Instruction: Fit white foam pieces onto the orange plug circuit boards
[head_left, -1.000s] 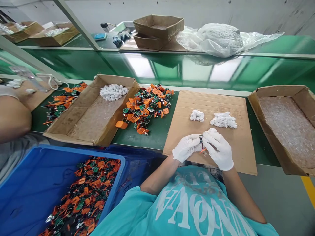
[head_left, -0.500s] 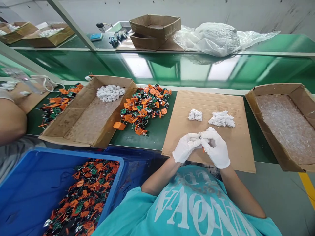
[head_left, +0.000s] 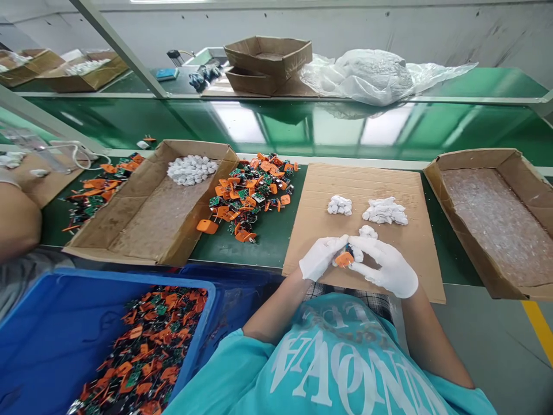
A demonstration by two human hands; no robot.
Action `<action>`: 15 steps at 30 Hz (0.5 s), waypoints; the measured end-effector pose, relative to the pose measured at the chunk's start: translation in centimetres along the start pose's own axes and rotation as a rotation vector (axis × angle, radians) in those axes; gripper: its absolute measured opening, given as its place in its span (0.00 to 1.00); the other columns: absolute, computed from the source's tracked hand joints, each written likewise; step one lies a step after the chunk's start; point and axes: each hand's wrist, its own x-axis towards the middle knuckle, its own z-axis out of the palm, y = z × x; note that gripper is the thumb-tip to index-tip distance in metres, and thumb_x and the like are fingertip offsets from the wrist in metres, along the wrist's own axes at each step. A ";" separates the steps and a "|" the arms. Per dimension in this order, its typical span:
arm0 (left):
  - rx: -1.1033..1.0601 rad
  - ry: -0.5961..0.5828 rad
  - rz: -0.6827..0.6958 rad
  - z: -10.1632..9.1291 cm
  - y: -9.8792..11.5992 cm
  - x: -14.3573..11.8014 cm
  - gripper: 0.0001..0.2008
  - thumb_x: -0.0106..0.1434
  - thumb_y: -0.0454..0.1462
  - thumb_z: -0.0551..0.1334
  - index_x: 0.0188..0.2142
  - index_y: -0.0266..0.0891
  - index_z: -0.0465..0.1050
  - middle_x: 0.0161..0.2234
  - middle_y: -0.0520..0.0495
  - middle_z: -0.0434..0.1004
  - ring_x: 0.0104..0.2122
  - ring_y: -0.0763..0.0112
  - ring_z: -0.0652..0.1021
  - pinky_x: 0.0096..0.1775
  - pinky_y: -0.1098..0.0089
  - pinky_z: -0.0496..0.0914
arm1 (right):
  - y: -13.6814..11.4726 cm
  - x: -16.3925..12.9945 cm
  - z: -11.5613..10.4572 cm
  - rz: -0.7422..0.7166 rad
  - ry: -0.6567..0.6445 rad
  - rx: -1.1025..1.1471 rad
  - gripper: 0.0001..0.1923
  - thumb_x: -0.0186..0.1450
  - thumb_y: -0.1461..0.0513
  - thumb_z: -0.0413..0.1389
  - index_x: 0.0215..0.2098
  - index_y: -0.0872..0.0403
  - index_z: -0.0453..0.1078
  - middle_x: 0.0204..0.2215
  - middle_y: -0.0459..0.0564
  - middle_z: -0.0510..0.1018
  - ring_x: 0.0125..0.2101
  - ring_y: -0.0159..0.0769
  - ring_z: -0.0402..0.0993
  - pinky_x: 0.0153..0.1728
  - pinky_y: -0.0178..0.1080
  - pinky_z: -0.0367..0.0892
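Observation:
Both my hands wear white gloves and meet over the near part of a cardboard sheet (head_left: 311, 213). Between their fingertips is an orange plug with a circuit board (head_left: 344, 259), its orange face turned toward me. My left hand (head_left: 320, 257) pinches it from the left. My right hand (head_left: 384, 266) grips it from the right with thumb and forefinger, the other fingers partly hidden. Just beyond my fingers lies a small clump of white putty-like pieces (head_left: 368, 231). Farther back on the sheet sit a small white pile (head_left: 339, 205) and a wider pile of elongated white pieces (head_left: 385, 211).
Left of the sheet is a heap of orange plugs with circuit boards (head_left: 253, 193), beside a cardboard tray (head_left: 147, 225) with white lumps (head_left: 192, 169). A blue bin (head_left: 211, 300) holds many more. At right stands another cardboard tray (head_left: 470, 230). Another person's arm (head_left: 19, 216) shows at far left.
The orange face of the plug has turned into view between my hands. My right hand has opened out somewhat and shifted slightly right. The camera view has tilted a little.

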 end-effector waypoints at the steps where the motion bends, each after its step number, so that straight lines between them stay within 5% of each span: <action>1: -0.015 -0.031 -0.018 0.0 0.0 -0.2 0.30 0.50 0.61 0.67 0.19 0.36 0.64 0.18 0.51 0.67 0.19 0.79 0.64 0.24 0.73 0.59 | 0.0 -0.2 0.1 0.019 0.022 -0.001 0.19 0.68 0.61 0.58 0.57 0.49 0.70 0.45 0.51 0.81 0.42 0.38 0.80 0.46 0.39 0.75; 5: -0.016 -0.082 0.008 0.1 0.0 -1.4 0.25 0.55 0.56 0.66 0.27 0.34 0.73 0.24 0.46 0.75 0.24 0.74 0.70 0.29 0.71 0.65 | 0.0 -0.8 1.1 0.144 0.226 0.046 0.17 0.67 0.64 0.57 0.54 0.49 0.72 0.44 0.49 0.82 0.45 0.39 0.79 0.50 0.41 0.74; 10: -0.097 -0.009 0.168 0.9 -1.2 -2.3 0.23 0.51 0.44 0.71 0.45 0.38 0.76 0.41 0.45 0.80 0.41 0.64 0.77 0.46 0.66 0.70 | 0.1 -0.6 2.9 0.176 0.337 0.037 0.20 0.66 0.66 0.56 0.56 0.47 0.71 0.43 0.49 0.81 0.49 0.40 0.78 0.56 0.47 0.71; 15: -0.089 0.250 0.200 2.0 -2.0 -2.3 0.22 0.48 0.44 0.74 0.37 0.37 0.70 0.34 0.47 0.77 0.33 0.70 0.76 0.39 0.68 0.71 | -0.2 -0.3 3.5 0.209 0.382 0.031 0.19 0.66 0.65 0.55 0.54 0.48 0.73 0.43 0.50 0.82 0.46 0.40 0.79 0.57 0.48 0.71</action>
